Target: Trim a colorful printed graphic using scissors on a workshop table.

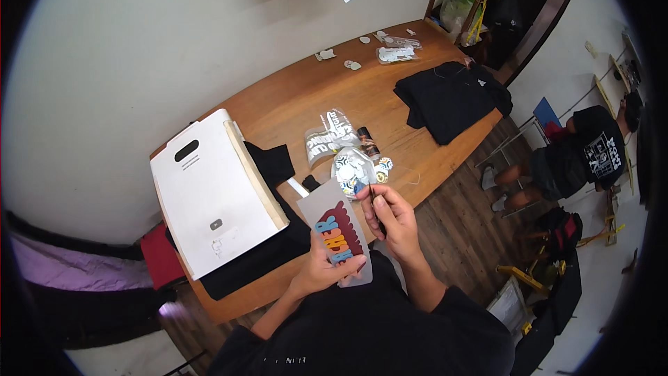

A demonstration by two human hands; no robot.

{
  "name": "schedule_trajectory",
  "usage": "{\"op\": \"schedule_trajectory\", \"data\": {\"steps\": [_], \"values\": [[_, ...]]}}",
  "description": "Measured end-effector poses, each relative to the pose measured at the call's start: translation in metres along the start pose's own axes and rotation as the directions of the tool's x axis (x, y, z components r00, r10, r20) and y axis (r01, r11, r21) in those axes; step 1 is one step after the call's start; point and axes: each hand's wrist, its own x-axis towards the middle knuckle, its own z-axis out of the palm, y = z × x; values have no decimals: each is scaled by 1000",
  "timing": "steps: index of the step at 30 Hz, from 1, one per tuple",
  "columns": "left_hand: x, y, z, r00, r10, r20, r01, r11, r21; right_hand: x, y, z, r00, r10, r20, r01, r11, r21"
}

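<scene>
My left hand is closed on the lower part of a frosted transfer film sheet, thumb on top. The print on the sheet has coloured lettering and a dark red scalloped shape. Close by its right edge, my right hand grips what look like slim dark scissors, mostly hidden by the fingers. Just beyond both hands lies a clear bag of round stickers, with more clear film pieces with white lettering and a small dark cylinder behind it.
A white heat-press-like machine stands at the left of the wooden table, black cloth beside it. Folded black garments lie at the far right. Small packets sit near the wall. Another person is off to the right.
</scene>
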Motion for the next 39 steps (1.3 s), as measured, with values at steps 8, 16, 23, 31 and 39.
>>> {"op": "schedule_trajectory", "data": {"steps": [8, 16, 23, 31, 39], "values": [[13, 10, -15, 980, 123, -154, -122, 992, 14, 3, 5, -36, 925, -380, 6, 372, 907, 199], [16, 10, -24, 912, 265, -313, -242, 964, 110, 45, 50, -60, 988, -137, 70, 139, 610, -780], [11, 12, -20, 842, 320, -436, -294, 947, 127, -4, 24, -11, 965, 135, 226, -79, 968, -240], [15, 14, -22, 823, 455, -339, -382, 886, 262, -17, 7, 10, 977, 68, 204, 46, 862, -505], [11, 7, -28, 864, 469, -184, -409, 865, 290, -15, 4, 17, 982, 14, 187, 95, 824, -558]]}}
